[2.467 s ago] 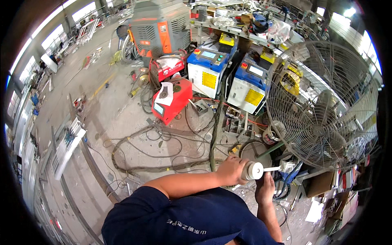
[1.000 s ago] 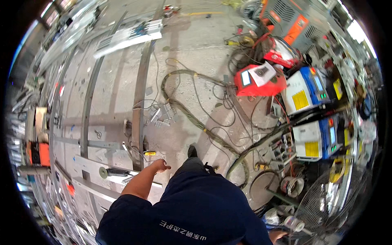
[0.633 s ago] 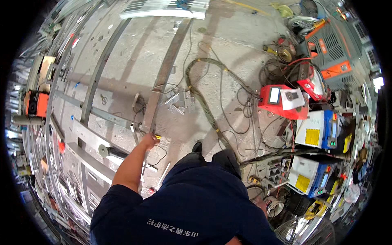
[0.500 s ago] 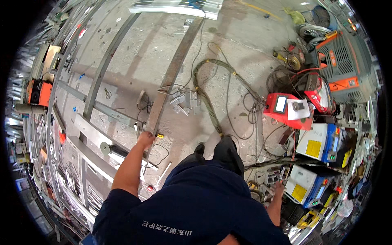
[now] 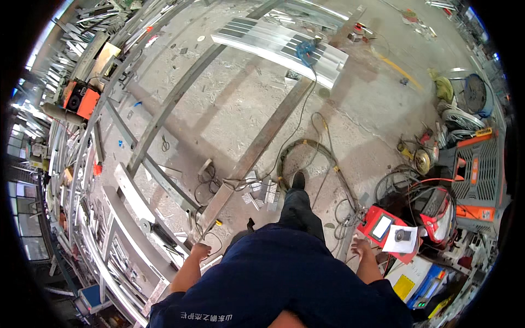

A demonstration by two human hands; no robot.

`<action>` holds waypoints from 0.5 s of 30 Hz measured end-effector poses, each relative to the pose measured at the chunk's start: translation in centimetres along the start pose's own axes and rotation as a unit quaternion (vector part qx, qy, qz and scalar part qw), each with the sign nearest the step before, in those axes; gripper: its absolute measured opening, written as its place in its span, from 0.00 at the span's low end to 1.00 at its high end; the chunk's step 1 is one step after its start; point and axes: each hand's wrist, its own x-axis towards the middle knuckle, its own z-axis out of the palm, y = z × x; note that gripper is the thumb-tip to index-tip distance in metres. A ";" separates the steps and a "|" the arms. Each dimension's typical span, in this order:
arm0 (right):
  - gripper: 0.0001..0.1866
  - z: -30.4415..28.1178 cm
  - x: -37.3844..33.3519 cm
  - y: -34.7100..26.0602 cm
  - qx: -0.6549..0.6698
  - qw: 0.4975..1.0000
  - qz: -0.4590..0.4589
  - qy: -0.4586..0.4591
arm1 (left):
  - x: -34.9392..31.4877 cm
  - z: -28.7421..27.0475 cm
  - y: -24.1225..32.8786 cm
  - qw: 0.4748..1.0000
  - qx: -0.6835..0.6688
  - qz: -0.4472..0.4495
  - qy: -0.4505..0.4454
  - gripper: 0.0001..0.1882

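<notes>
Low on the left, my left hand [image 5: 200,251] has its fingers curled in, and nothing shows in it. It is nearest to the lower end of a long metal beam [image 5: 262,143], where a small yellow piece [image 5: 219,222] lies. My right hand [image 5: 361,247] hangs with fingers loosely apart and holds nothing. Just beyond it stands a red machine [image 5: 377,223] with a light screen and a white sheet [image 5: 400,240] on top. A dark round part [image 5: 403,235] rests on that sheet. One of my shoes [image 5: 298,180] is planted at the coiled cable.
A taped cable bundle [image 5: 306,143] loops over the floor ahead. Ribbed metal panels [image 5: 262,41] lie across the beams, with a blue power tool [image 5: 306,50] on them. A grey-orange machine [image 5: 477,175] and blue-white units [image 5: 418,279] line the right. Metal scraps [image 5: 261,188] lie beside the beam.
I have moved forward, so the panels and beams sit lower in view. My right hand has left the blue-white units and is now near the red machine. My left hand has moved toward the beam's near end.
</notes>
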 end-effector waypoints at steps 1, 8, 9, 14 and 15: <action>0.15 -10.7 3.7 -2.1 -0.147 0.978 -0.144 -0.016 | 4.4 1.0 6.5 0.946 -0.318 -0.038 -0.044 0.13; 0.13 0.4 3.7 -32.7 -0.111 0.946 -0.297 0.067 | -1.9 -9.9 11.1 0.802 -0.538 -0.191 0.174 0.16; 0.15 2.9 0.6 -36.5 -0.118 0.940 -0.312 0.071 | -2.4 -10.0 11.4 0.799 -0.540 -0.204 0.167 0.15; 0.18 8.6 -5.8 -46.4 -0.123 0.927 -0.353 0.031 | 1.1 -11.3 11.5 0.943 -0.317 -0.010 0.097 0.10; 0.19 9.2 -6.2 -47.6 -0.145 0.922 -0.358 0.041 | 2.2 -14.5 15.6 0.969 -0.232 -0.020 0.086 0.10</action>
